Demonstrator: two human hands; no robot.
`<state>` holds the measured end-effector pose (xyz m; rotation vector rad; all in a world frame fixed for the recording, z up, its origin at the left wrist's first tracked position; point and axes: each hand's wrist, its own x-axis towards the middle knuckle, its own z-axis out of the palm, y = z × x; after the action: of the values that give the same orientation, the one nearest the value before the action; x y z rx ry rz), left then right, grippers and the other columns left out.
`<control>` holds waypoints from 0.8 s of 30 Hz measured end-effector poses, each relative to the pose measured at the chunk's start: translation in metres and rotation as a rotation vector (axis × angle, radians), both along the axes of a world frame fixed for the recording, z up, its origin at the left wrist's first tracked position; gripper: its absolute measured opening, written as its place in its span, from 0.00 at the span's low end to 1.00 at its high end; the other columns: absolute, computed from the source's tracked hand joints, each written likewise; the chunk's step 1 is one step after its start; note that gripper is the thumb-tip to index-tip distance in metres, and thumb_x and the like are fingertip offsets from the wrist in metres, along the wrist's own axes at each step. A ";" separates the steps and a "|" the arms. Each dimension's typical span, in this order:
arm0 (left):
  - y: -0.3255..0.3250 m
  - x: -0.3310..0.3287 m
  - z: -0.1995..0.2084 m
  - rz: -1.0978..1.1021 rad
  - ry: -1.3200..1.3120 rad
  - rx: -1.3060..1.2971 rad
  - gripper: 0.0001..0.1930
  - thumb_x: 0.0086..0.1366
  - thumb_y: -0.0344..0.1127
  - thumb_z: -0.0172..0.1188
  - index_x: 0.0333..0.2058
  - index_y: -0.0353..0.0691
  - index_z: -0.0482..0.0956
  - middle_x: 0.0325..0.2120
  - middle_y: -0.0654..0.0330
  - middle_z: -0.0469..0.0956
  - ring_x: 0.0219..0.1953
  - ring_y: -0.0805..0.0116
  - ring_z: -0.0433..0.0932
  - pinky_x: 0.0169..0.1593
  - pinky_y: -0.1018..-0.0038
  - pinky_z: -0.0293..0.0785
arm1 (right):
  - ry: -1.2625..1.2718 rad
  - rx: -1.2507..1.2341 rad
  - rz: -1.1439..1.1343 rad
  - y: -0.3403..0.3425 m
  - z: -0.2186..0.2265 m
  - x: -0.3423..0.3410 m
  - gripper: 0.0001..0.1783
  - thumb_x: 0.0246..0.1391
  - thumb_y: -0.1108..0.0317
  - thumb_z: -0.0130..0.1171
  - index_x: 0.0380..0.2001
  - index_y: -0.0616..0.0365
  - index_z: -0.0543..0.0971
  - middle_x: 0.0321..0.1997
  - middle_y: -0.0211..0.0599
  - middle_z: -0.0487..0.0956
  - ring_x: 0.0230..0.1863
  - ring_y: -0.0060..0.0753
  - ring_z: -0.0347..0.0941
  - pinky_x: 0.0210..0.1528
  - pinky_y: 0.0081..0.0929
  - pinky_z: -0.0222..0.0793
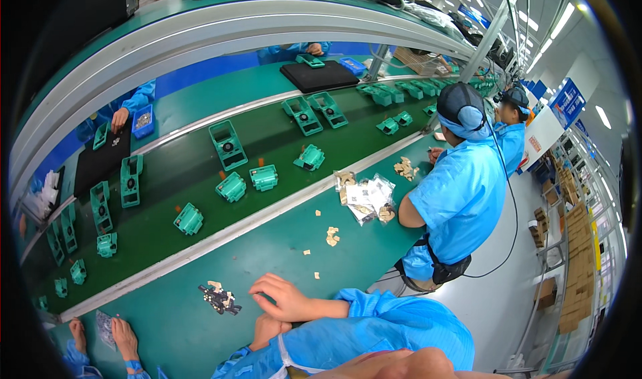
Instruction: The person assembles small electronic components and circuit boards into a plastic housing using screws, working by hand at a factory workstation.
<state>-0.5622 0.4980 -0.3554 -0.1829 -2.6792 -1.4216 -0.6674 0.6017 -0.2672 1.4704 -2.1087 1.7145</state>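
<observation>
My right hand (286,300) rests over the green table with its fingers stretched and slightly bent, holding nothing I can see. Just below it is my left hand (269,329), partly covered by the right wrist, so its fingers are hidden. Closest to the right fingertips lies a small heap of black parts (219,299) with a few beige pieces among them. Farther off, loose beige pieces (332,236) are scattered on the table, some single and some in a little cluster.
Beyond a metal rail (221,235), a green conveyor belt (180,158) carries several green housings (228,145). Plastic bags with white labels (366,195) lie near a co-worker in blue (461,185) at right. Another person's hands (124,339) hold a clear bag (105,329) at lower left.
</observation>
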 end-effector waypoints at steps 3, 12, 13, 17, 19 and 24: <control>0.006 0.003 -0.002 0.099 0.138 0.038 0.06 0.59 0.32 0.58 0.32 0.35 0.77 0.25 0.46 0.78 0.27 0.41 0.77 0.30 0.51 0.71 | -0.013 0.010 -0.045 0.011 -0.009 0.003 0.06 0.56 0.75 0.58 0.38 0.61 0.76 0.38 0.43 0.77 0.42 0.49 0.73 0.44 0.40 0.71; 0.004 0.002 0.039 0.095 0.021 0.315 0.13 0.75 0.33 0.44 0.30 0.36 0.69 0.19 0.58 0.68 0.22 0.66 0.68 0.29 0.69 0.65 | -0.052 -0.030 -0.320 0.026 -0.034 -0.019 0.05 0.55 0.79 0.58 0.35 0.62 0.78 0.33 0.42 0.76 0.33 0.37 0.74 0.36 0.28 0.71; 0.006 0.002 0.045 0.077 -0.009 0.387 0.12 0.76 0.33 0.44 0.33 0.35 0.71 0.20 0.60 0.69 0.23 0.69 0.69 0.30 0.70 0.66 | -0.038 -0.040 -0.327 0.028 -0.042 -0.022 0.05 0.55 0.80 0.58 0.36 0.64 0.78 0.33 0.43 0.76 0.32 0.35 0.74 0.35 0.27 0.72; 0.008 0.000 0.050 0.195 -0.112 0.582 0.10 0.77 0.33 0.42 0.43 0.35 0.71 0.22 0.63 0.71 0.25 0.73 0.70 0.32 0.74 0.68 | -0.062 -0.003 -0.287 0.024 -0.041 -0.021 0.06 0.54 0.81 0.58 0.36 0.65 0.78 0.34 0.43 0.77 0.32 0.34 0.74 0.34 0.25 0.72; 0.008 0.002 0.044 0.147 -0.086 0.575 0.11 0.77 0.33 0.42 0.52 0.35 0.67 0.23 0.63 0.72 0.26 0.75 0.71 0.33 0.75 0.69 | -0.025 -0.008 -0.249 0.024 -0.039 -0.020 0.06 0.54 0.82 0.59 0.36 0.66 0.78 0.35 0.43 0.77 0.33 0.34 0.74 0.33 0.25 0.72; 0.007 0.007 0.043 0.193 -0.077 0.578 0.08 0.75 0.31 0.43 0.48 0.36 0.67 0.24 0.62 0.72 0.26 0.75 0.71 0.33 0.74 0.69 | -0.017 -0.009 -0.205 0.024 -0.036 -0.015 0.07 0.53 0.83 0.58 0.36 0.66 0.78 0.35 0.43 0.78 0.33 0.34 0.74 0.33 0.25 0.72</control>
<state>-0.5554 0.5049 -0.3126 0.1758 -2.1394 -2.0778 -0.6827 0.6256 -0.3032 1.1934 -2.1703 1.6643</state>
